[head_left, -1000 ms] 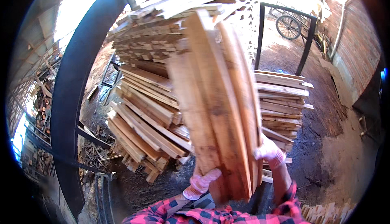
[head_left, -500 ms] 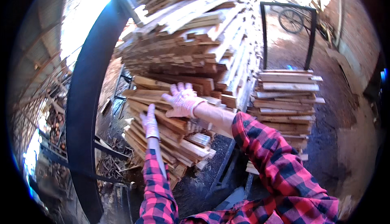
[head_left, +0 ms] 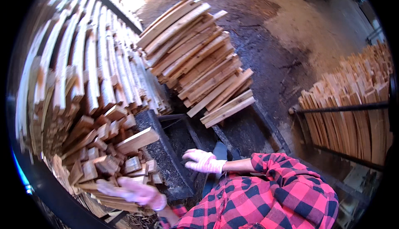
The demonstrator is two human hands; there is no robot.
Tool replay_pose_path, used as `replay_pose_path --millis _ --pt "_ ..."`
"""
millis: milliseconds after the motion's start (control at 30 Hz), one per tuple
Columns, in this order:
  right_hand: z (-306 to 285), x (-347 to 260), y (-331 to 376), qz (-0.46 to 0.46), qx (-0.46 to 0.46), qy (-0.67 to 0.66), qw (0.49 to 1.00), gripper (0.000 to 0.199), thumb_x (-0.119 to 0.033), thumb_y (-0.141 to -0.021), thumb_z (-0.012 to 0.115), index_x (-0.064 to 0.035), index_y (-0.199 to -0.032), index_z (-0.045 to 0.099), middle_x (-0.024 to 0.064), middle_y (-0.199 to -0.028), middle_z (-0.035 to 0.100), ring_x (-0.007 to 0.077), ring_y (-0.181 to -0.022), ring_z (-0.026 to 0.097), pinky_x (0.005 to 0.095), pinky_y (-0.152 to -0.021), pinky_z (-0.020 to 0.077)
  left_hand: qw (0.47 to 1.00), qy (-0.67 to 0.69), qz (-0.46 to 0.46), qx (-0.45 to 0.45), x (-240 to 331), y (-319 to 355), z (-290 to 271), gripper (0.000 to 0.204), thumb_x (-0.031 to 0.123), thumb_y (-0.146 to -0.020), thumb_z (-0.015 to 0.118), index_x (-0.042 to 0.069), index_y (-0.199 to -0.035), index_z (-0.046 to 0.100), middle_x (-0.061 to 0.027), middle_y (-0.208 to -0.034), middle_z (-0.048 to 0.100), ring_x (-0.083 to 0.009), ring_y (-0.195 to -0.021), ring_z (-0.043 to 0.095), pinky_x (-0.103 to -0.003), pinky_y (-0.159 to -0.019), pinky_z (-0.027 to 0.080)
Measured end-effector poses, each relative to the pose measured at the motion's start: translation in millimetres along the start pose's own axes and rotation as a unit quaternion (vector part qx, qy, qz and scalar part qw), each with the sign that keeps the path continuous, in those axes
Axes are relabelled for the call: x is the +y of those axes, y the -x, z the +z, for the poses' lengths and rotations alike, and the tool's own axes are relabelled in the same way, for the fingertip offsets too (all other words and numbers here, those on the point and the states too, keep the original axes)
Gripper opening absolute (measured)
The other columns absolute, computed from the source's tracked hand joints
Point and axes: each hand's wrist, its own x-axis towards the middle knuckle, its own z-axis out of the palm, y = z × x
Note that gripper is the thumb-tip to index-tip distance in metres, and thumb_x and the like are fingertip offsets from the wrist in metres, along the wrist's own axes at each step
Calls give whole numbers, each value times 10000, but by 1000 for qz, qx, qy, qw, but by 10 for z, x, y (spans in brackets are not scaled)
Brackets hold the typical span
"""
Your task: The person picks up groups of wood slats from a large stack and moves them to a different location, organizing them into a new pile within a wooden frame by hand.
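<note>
A loose pile of short wooden pieces (head_left: 107, 164) lies at the lower left, mostly end-on to me. Over its near edge is my left hand (head_left: 141, 193) in a pale pink glove, smeared by motion. Its fingers are stretched out and apart, and I see nothing held; whether it touches the wood I cannot tell. My right hand (head_left: 204, 161), gloved alike, hovers before my body above a dark metal frame (head_left: 166, 162). Its fingers are loosely extended with nothing in them. One lighter piece of wood (head_left: 139, 141) sticks out of the pile toward the frame.
Ahead, a stack of wooden slats (head_left: 199, 58) rests on a dark metal cart (head_left: 266, 125). Long boards (head_left: 87, 54) are piled high on the left. At the right, upright slats (head_left: 345, 112) stand behind a metal bar (head_left: 341, 107). Bare dirt floor (head_left: 299, 25) stretches beyond.
My view has swung to the right, bringing the slat stack to the middle. My right hand has come off the wood and back toward my body. My left hand still shows beside the pile.
</note>
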Motion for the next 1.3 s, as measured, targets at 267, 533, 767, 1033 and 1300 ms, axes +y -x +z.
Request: replay_pose_path --millis 267,533,767,1033,1300 --pt "26 2687 388 395 150 -169 891 692 -451 -892 672 -18 -1408 514 224 -1321 622 343 -1233 598 389 -1070 445 777 268 -258 -507 1546 1819 2353 663 399 -919 697 21 -1429 507 -222 -1515 438 -357 -1455 338 -464 -1198 265" --pt "-354 4886 65 530 304 -403 681 945 -456 -854 763 -55 -1569 291 146 -1163 611 211 -990 594 399 -837 524 655 122 -89 -740 810 4222 4988 796 449 -810 749 28 -1425 469 -230 -1398 512 -435 -1278 467 -473 -1051 435" --pt "412 6130 -748 347 509 -558 556 979 -504 -829 800 -144 -1559 255 126 -1464 447 327 -1294 496 511 -1069 424 694 148 73 -701 1208 4706 5261 536 358 -834 704 134 -1295 546 -143 -1070 668 -344 -882 682 -480 -759 547" --pt "485 5959 -900 324 521 -584 531 488 -155 -851 762 -121 -1269 511 42 -1027 610 203 -939 622 393 -818 538 537 167 48 -825 1449 4830 4711 815 360 -880 685 181 -1569 290 -236 -1361 556 -378 -1082 648 -471 -911 520" --pt "343 5688 -1046 372 624 -477 495 527 -172 -825 784 -50 -1285 558 61 -1038 620 204 -947 600 368 -883 488 683 187 -597 -377 629 4511 5217 719 626 -939 591 -34 -1220 623 -144 -1103 677 -276 -1011 645 -360 -893 502"
